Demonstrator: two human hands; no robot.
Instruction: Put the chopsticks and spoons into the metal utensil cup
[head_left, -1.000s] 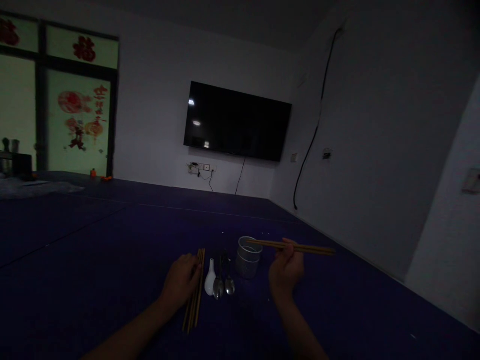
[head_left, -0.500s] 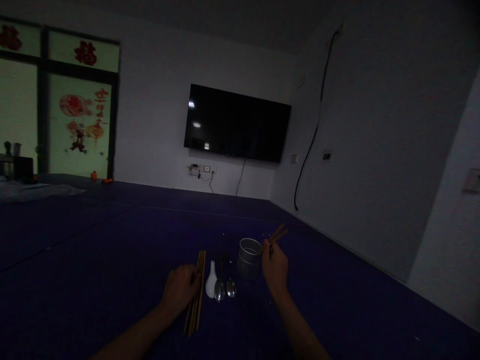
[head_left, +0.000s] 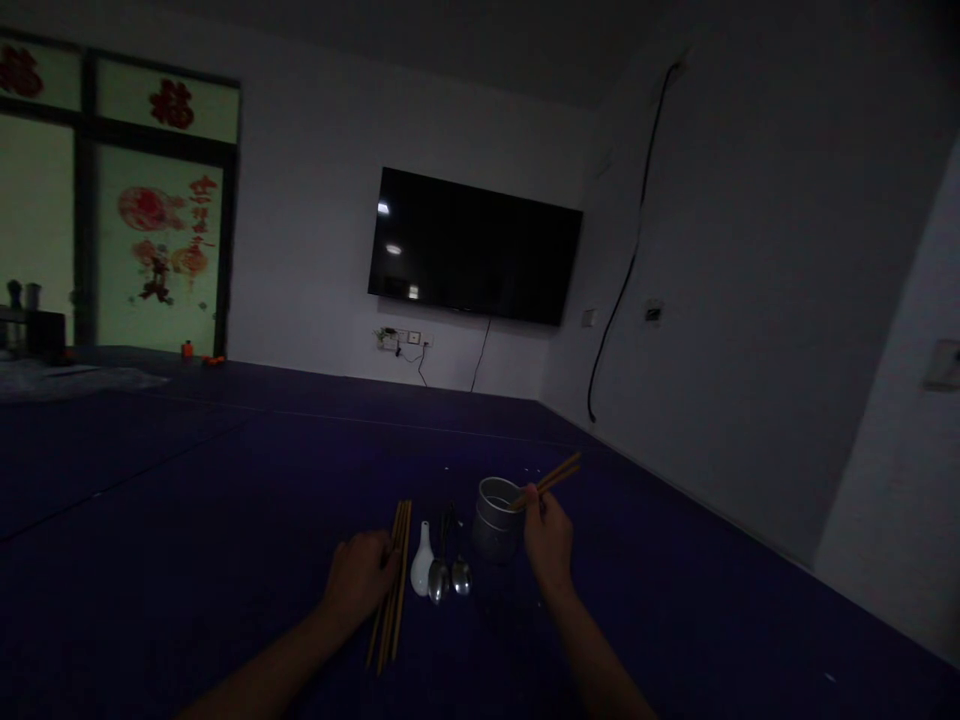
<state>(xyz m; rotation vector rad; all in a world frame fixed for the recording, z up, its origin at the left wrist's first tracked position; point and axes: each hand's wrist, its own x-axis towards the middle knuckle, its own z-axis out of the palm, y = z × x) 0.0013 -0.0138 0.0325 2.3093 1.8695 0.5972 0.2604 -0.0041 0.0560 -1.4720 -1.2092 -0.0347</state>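
Observation:
My right hand (head_left: 547, 535) is closed on a pair of wooden chopsticks (head_left: 553, 477), whose lower ends dip into a small metal cup (head_left: 495, 520) standing upright on the dark purple surface (head_left: 225, 520). My left hand (head_left: 360, 578) rests curled on a bundle of several wooden chopsticks (head_left: 395, 575) lying flat. Between the bundle and the cup lie a white ceramic spoon (head_left: 421, 562) and two metal spoons (head_left: 448, 572), side by side.
The purple surface runs far back to a white wall with a black television (head_left: 472, 248) and a socket with cables (head_left: 401, 338). A window with red paper decorations (head_left: 157, 235) is at the left. A white wall closes the right side.
My right hand has swung the chopsticks from level above the cup to slanted with their ends in the cup, and moved left next to it. My left hand stays on the bundle.

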